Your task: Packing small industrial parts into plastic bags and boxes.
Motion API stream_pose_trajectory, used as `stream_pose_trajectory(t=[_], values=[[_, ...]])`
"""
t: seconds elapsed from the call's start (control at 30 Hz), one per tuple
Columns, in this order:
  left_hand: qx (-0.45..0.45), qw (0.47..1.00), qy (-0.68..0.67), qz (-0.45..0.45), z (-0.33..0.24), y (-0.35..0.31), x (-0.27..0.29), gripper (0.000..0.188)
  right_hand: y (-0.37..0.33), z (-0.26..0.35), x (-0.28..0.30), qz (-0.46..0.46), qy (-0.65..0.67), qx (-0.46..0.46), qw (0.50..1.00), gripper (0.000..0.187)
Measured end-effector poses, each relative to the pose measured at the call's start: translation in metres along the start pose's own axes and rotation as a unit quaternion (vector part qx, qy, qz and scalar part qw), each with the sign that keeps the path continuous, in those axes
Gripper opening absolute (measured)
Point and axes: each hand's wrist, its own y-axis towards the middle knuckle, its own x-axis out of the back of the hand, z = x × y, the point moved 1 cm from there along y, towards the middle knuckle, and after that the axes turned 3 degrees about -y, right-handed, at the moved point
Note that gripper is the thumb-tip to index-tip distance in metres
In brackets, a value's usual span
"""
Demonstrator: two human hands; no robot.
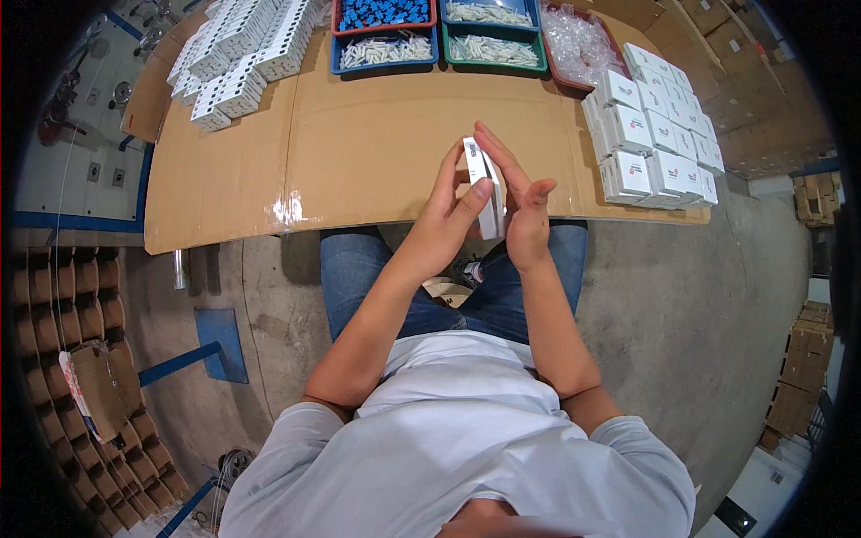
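Between my hands, above the table's near edge, a small flat white box (491, 218) stands on end with dark print on its narrow side. It is slightly parted along one side, like a lid or flap standing off. My left hand (439, 224) grips it from the left, thumb across the near face and fingers behind. My right hand (527, 224) lies along the right side with its fingers stretched out and the thumb sticking out to the right. Its fingertips are at the box's top end; whether the palm touches is hard to see.
The cardboard-covered table (377, 152) carries stacked white boxes (224, 54) at far left and more white boxes (659, 161) at right. Along the back stand a red tray of blue parts (381, 13), blue (386, 67) and green (498, 67) trays of white pieces, and a bin of clear plastic pieces (581, 45).
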Motion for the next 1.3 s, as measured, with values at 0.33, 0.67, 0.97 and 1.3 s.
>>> stream_pose_trajectory(t=[0.33,0.67,0.97,1.3], values=[[0.096,0.988,-0.068,-0.102,0.012,0.015,0.026,0.08,0.0,0.015,-0.002,0.125,-0.131,0.047,0.982,0.086],[0.076,0.986,-0.112,-0.101,0.001,0.006,-0.003,0.062,-0.001,0.0,0.001,0.054,-0.167,0.07,0.982,0.084],[0.13,0.983,-0.098,-0.087,0.007,0.012,0.013,0.058,0.002,-0.01,-0.003,0.051,-0.121,0.049,0.99,0.082],[0.07,0.996,-0.009,-0.048,-0.025,0.03,0.007,0.069,0.035,-0.006,0.013,0.061,-0.119,0.101,0.986,0.071]])
